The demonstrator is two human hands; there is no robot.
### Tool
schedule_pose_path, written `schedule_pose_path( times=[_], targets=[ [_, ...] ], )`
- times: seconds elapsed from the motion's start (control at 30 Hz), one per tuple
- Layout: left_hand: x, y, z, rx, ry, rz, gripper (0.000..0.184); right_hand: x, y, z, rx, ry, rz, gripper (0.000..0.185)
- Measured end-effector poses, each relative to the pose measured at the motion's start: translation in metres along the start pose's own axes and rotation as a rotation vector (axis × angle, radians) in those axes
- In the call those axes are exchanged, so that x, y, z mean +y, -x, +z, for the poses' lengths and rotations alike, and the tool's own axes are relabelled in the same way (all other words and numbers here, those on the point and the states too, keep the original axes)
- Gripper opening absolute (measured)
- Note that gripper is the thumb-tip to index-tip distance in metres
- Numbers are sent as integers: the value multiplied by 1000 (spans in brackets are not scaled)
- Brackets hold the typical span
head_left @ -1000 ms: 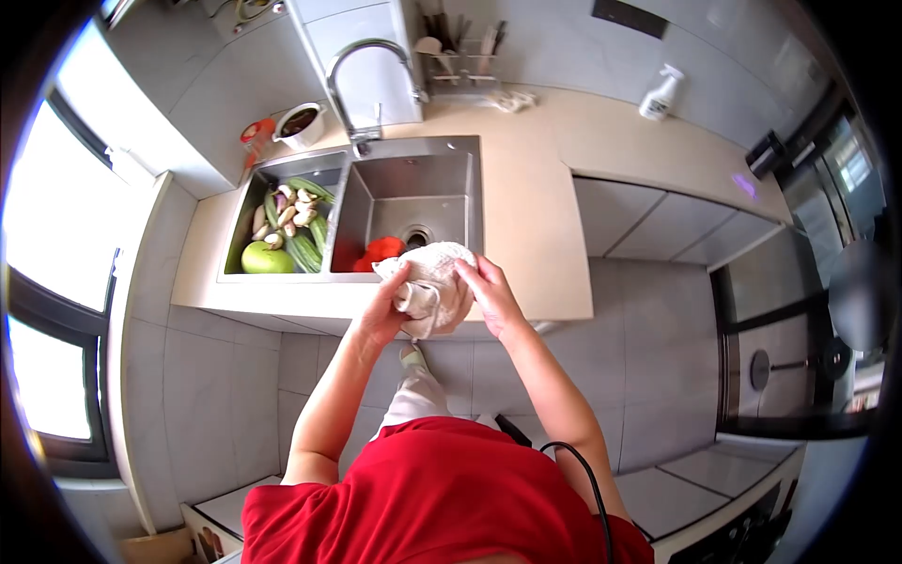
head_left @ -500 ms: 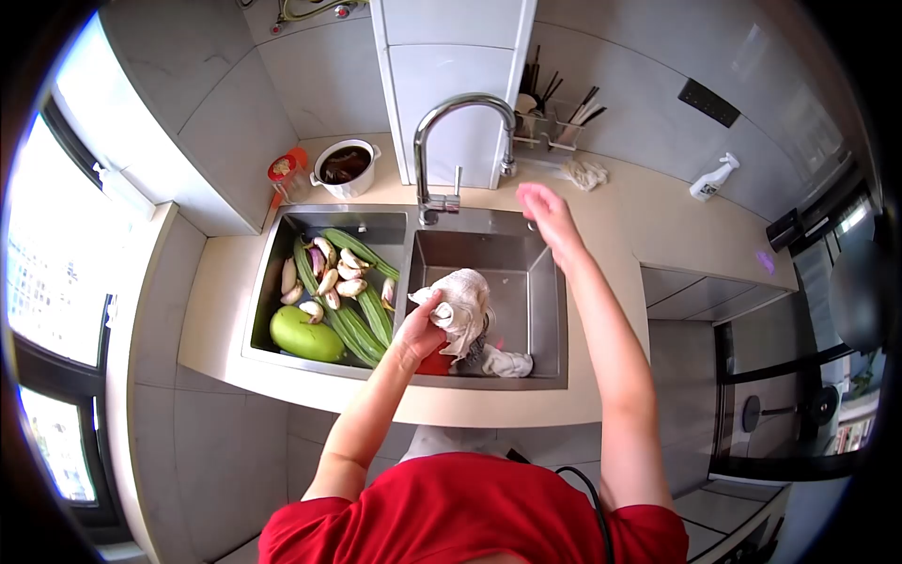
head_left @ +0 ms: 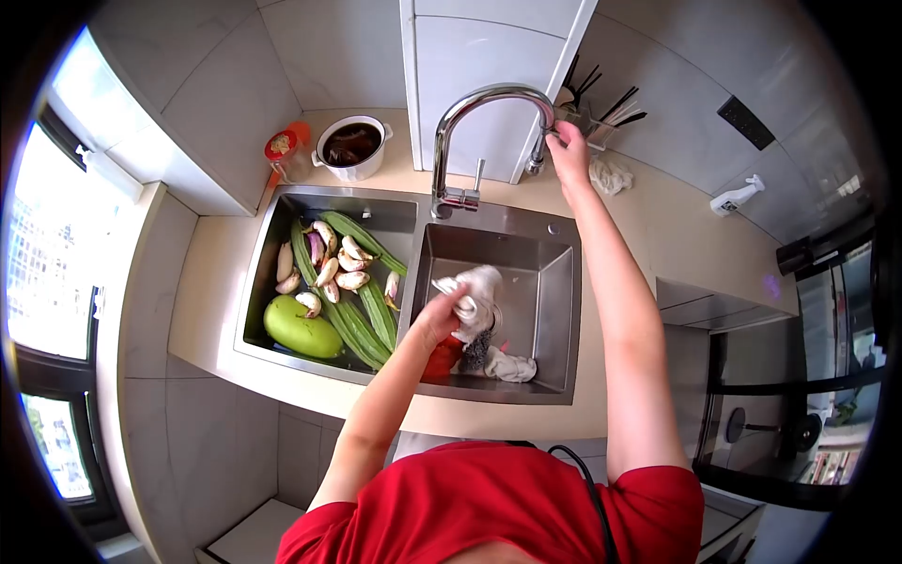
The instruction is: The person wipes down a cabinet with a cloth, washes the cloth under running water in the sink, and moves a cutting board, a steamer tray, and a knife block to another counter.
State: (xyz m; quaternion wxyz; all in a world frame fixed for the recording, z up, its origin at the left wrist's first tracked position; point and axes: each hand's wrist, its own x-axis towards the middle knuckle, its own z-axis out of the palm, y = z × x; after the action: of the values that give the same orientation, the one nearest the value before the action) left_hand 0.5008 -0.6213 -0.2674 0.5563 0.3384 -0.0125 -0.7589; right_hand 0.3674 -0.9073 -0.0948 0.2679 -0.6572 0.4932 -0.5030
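My left hand (head_left: 438, 318) is closed on a crumpled white cloth (head_left: 481, 288), holding it over the front left of the right sink basin (head_left: 526, 273). My right hand (head_left: 569, 158) reaches up to the chrome faucet (head_left: 489, 92), its fingers closed at the spray head (head_left: 537, 155) on the spout's end. Below the held cloth lie a dark grey scrubber (head_left: 476, 352), a red item (head_left: 442, 359) and another white cloth (head_left: 511, 368). The faucet's lever (head_left: 479, 175) stands upright beside its base. No water stream shows.
Ridged green gourds (head_left: 352, 324), garlic bulbs (head_left: 351, 280) and a large smooth green gourd (head_left: 303, 329) fill the left basin. Behind stand a white pot (head_left: 355, 171) of dark liquid and a red-lidded jar (head_left: 282, 150). A rag (head_left: 611, 177) and spray bottle (head_left: 738, 195) sit rightward.
My right hand has gone from open beside the faucet to gripping its spray head. My left hand keeps the cloth over the basin. The whole view has shifted slightly.
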Motion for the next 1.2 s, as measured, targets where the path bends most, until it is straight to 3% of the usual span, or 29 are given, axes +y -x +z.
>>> schedule_pose_path(
  times=[0.1,0.13,0.2,0.33,0.5,0.6,0.67,0.83,1.0,1.2],
  targets=[
    [-20,-27,-20,371,-906,73,61,7,-7,-4,-99,-88,-37,37],
    [-18,-41,-17,403,-794,230,60,7,-7,-5,-137,-116,-21,36],
    [25,-43,38,126,-373,305,61,10,-4,-6,-171,-157,-4,35],
    [104,-63,182,-47,-318,658,68,27,-4,-4,-214,-262,-37,36],
    [137,-101,264,-119,-364,753,63,20,-17,-4,-273,-267,-97,38],
    [142,-119,272,80,-506,826,52,30,-19,1,-290,-342,-122,33],
    [140,-116,271,77,-566,857,46,25,-12,-7,-313,-408,-131,30],
    [124,-76,257,-51,-745,880,34,7,30,-44,-289,-189,-89,24],
    [104,7,220,-281,-893,734,27,-33,114,-74,-371,-284,-82,21],
    [113,80,176,-235,-903,578,33,-73,183,-40,-315,-329,-147,22]
  ],
)
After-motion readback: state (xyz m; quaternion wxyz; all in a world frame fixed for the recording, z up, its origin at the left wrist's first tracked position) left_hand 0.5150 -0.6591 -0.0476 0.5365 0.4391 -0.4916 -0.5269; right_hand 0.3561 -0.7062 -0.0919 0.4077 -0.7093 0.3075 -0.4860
